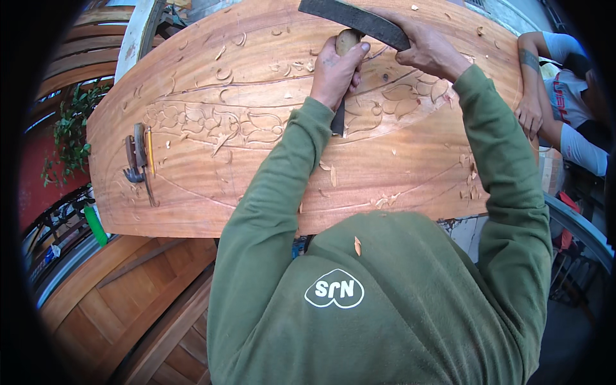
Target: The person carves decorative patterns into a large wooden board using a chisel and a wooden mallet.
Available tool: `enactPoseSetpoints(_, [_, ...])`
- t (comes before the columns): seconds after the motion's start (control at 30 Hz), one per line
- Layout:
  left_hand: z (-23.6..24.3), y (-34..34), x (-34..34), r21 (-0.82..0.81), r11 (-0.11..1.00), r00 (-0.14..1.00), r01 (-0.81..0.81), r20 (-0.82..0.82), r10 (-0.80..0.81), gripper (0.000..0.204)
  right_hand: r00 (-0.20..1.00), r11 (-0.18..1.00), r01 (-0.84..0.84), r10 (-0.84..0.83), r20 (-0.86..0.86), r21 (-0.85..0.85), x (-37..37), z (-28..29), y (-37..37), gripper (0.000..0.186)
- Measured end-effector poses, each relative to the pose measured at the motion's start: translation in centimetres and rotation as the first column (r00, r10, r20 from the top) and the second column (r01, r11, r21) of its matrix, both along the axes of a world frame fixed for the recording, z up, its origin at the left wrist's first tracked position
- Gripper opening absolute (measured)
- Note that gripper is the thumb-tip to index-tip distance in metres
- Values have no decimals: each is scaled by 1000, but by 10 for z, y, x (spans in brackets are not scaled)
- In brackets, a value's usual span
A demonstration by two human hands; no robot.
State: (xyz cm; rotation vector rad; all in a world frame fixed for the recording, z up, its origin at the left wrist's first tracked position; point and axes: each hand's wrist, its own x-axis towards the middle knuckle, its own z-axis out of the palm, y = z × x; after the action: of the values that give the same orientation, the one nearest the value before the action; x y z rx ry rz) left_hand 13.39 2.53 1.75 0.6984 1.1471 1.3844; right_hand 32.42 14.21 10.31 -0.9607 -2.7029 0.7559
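My left hand (pixel 333 72) is closed around the wooden handle of a chisel (pixel 339 123). Its dark blade points down onto a large wooden panel (pixel 256 212), the tip beside carved flower and leaf lines. In my right hand (pixel 436 48) is one end of a long dark bar (pixel 350 19), slightly curved. The bar crosses at the top of the chisel handle, close to or touching it. Whether the bar is wood or metal I cannot tell. Curled wood shavings (pixel 387 201) lie scattered over the panel, and one rests on my green sweatshirt.
Left on the panel lie dark hand tools (pixel 133 160) beside a thin yellow stick (pixel 150 151). A person's hand (pixel 529 115) rests at the panel's right edge. A leafy plant (pixel 74 128) stands beyond the left edge; wooden panelled pieces (pixel 109 314) lie below left.
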Motion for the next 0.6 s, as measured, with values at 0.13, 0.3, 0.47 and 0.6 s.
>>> enactPoseSetpoints(0.13, [1,-2,-2,16,1000,1000,-11,-11,11,42,971,974,155,-181,-153,-166,-2,18,22,86])
enactPoseSetpoints(0.3, [3,-3,-5,-46,999,999,-24,-44,22,37,996,997,66,-65,54,-24,-15,-8,0,84])
enactPoseSetpoints(0.47, [39,-38,-10,223,963,989,-150,20,149,24,967,972,101,-146,-207,-211,20,33,1,90])
enactPoseSetpoints(0.6, [32,-27,-18,158,963,976,-219,53,213,29,884,925,303,-363,-294,-230,38,16,-3,94])
